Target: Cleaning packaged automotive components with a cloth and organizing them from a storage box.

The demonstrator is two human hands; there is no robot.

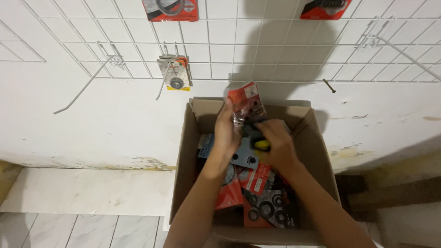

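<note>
My left hand [227, 131] holds up a red-carded blister pack [245, 102] above an open cardboard box [183, 156]. My right hand [275, 144] is beside it, gripping a tool with a yellow and black handle [261, 143] that touches the lower edge of the pack. The box below holds several flat packs, red-carded ones [257, 177] with black ring-shaped parts [268, 209] and a blue-grey card [241, 158]. Both forearms reach down into the box from the bottom of the view.
A white wire grid panel [229, 41] covers the wall, with metal hooks [87, 85] sticking out. One pack [174, 73] hangs on a hook at centre, and two red packs [171, 10] hang along the top. A long hook [404, 53] juts out at right. Marble-tiled floor [82, 225] lies lower left.
</note>
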